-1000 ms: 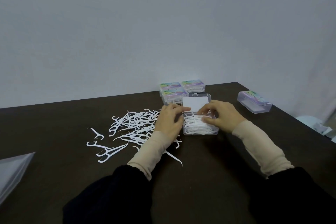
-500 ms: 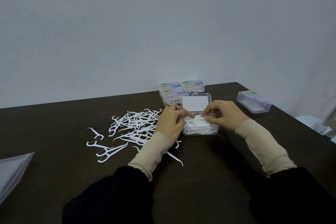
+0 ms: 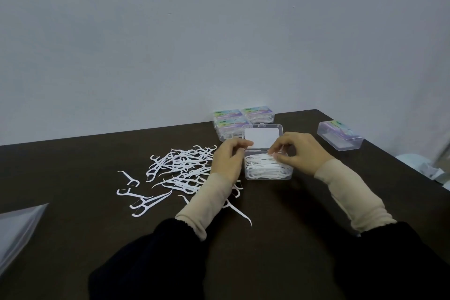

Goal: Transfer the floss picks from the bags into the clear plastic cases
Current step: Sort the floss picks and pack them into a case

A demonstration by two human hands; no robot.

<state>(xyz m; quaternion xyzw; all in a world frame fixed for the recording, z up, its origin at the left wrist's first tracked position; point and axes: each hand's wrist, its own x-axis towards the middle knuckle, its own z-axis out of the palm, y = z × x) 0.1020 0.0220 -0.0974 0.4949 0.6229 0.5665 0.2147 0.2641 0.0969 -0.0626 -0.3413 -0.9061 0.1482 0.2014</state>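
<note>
Both forearms reach forward over the dark table (image 3: 280, 226), the left hand (image 3: 229, 162) curled against the open clear plastic case (image 3: 267, 173), while the right hand (image 3: 298, 154) pinches the floss picks (image 3: 264, 165) lying inside it.

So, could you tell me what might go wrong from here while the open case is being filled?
The picks stand heaped near the rim of the open case, so some may spill or jam the lid on closing. The left hand and its sleeve lie over the loose pile, so drawing back could drag picks about. The right hand works at the heap; a nudge could shift the light case.
</note>
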